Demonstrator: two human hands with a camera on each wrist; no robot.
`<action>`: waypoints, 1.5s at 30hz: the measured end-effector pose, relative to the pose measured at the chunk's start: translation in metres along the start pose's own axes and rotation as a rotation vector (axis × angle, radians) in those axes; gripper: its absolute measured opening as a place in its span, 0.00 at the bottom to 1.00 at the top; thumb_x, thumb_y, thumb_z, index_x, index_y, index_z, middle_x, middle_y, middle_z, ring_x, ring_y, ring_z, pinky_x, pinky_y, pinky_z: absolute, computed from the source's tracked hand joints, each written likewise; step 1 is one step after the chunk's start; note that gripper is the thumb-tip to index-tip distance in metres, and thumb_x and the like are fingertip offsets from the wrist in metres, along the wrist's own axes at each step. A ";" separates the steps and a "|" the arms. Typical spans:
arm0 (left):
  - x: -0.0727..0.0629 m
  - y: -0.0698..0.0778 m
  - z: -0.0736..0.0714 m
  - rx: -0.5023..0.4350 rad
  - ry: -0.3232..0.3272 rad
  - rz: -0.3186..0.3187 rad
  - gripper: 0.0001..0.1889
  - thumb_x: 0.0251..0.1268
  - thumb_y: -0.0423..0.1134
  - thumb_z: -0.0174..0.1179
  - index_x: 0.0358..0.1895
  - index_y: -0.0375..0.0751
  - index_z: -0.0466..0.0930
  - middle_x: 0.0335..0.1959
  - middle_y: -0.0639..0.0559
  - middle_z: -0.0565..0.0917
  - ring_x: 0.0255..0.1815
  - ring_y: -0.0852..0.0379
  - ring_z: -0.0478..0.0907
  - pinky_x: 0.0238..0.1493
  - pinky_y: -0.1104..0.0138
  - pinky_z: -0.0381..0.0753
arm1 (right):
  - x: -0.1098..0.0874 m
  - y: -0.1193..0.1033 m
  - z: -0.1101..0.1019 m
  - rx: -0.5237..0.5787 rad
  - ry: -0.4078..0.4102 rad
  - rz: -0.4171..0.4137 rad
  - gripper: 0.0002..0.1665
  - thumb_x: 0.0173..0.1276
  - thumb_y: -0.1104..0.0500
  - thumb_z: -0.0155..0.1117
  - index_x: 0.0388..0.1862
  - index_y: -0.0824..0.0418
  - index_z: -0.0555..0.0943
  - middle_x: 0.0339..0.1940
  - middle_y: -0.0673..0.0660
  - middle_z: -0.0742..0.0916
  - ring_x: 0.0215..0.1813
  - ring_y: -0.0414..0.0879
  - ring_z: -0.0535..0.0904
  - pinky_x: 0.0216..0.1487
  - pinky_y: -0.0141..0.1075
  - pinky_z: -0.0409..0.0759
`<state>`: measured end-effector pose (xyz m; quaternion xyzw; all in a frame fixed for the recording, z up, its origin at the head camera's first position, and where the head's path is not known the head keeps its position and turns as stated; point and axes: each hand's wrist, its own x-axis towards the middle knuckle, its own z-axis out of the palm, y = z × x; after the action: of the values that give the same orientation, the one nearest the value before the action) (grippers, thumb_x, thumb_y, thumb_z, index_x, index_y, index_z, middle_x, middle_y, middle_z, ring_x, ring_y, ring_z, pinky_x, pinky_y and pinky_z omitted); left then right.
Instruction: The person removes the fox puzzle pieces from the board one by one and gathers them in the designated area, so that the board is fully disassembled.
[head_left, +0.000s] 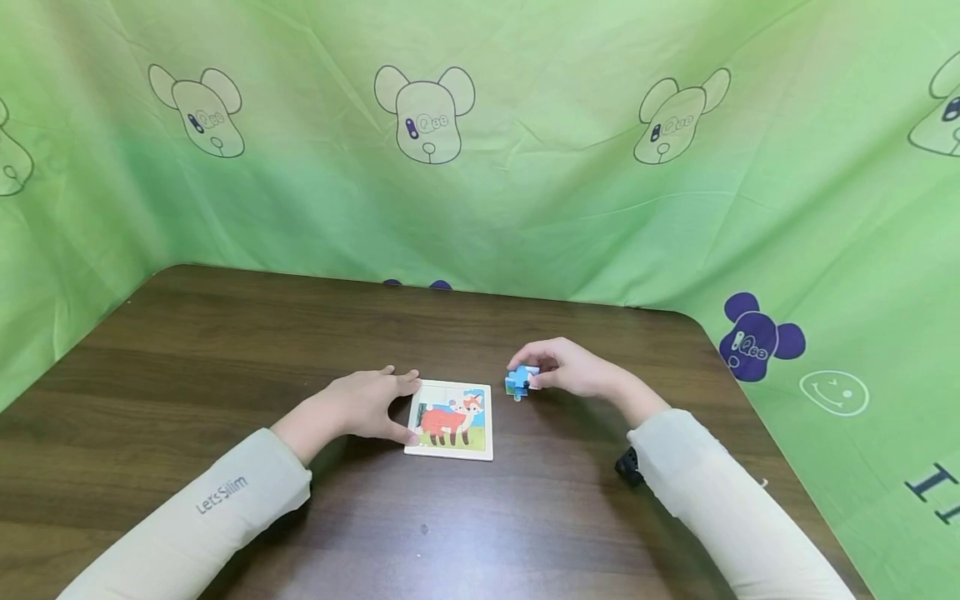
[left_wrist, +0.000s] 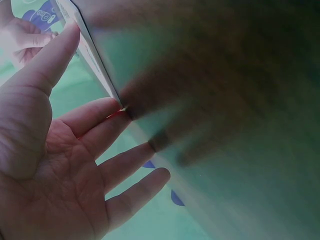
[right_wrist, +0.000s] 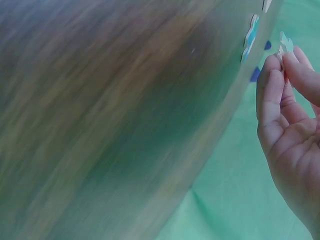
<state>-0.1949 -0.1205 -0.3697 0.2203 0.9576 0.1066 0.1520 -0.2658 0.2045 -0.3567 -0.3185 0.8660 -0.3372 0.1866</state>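
A square puzzle board [head_left: 486, 450] with a red fox-like animal lies on the table in front of the person. The left hand [head_left: 367, 406] steadies its left side, thumb at the lower corner and index fingertip at the upper one. In the left wrist view the fingers [left_wrist: 127, 165] are straight and spread. To the right of the board, the right hand [head_left: 566, 367] pinches a small puzzle piece [right_wrist: 286, 44] between thumb and fingertips. Blue puzzle pieces [head_left: 516, 382] lie just under these fingertips; the right wrist view shows them [right_wrist: 251, 37] flat on the table.
The brown wood-grain table [head_left: 225, 350] has rounded far corners. Behind and beside it hangs a green curtain [head_left: 525, 208] printed with bear-like heads. A small black device [head_left: 628, 467] shows at the right sleeve [head_left: 697, 475].
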 end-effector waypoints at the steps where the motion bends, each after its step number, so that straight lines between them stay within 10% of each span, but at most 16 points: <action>1: 0.000 0.000 0.000 0.001 0.001 0.000 0.43 0.56 0.60 0.69 0.75 0.52 0.66 0.78 0.55 0.63 0.80 0.43 0.57 0.66 0.42 0.71 | -0.002 0.001 -0.001 -0.004 0.004 0.007 0.19 0.66 0.74 0.61 0.54 0.63 0.82 0.44 0.59 0.87 0.42 0.44 0.78 0.46 0.34 0.78; 45: -0.001 0.001 0.000 -0.005 0.001 -0.008 0.43 0.56 0.61 0.69 0.75 0.52 0.65 0.79 0.55 0.62 0.80 0.43 0.57 0.67 0.43 0.70 | -0.024 0.026 -0.007 -0.073 0.045 0.064 0.16 0.63 0.72 0.65 0.51 0.70 0.80 0.36 0.61 0.82 0.31 0.43 0.77 0.33 0.29 0.74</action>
<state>-0.1937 -0.1201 -0.3692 0.2160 0.9583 0.1083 0.1523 -0.2631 0.2391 -0.3677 -0.2896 0.8915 -0.3063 0.1659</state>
